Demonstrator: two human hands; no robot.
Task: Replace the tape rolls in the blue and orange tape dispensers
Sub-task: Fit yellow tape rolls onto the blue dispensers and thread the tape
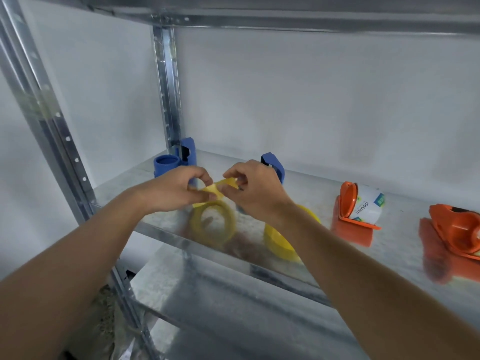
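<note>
Both my hands are raised over the metal shelf point(389, 245). My left hand point(176, 189) and my right hand point(253, 190) each pinch an end of a short yellow tape strip point(219, 187) stretched between them. Directly under them is a yellow tape roll point(213, 222), seen as a ring. A second yellow roll point(283, 242) lies on the shelf, partly hidden by my right forearm. Blue dispenser parts stand behind: a round core point(166, 165), a body point(188, 151) and another piece point(274, 165). An orange dispenser point(348, 211) holds a white labelled roll point(368, 205). Another orange dispenser point(457, 229) sits far right.
The shelf surface is shiny and mirrors the objects and my hands. Steel uprights point(167, 84) stand at the back left and at the near left point(52, 120). A shelf beam point(285, 19) runs overhead. A lower shelf point(233, 320) lies beneath. White walls close the back.
</note>
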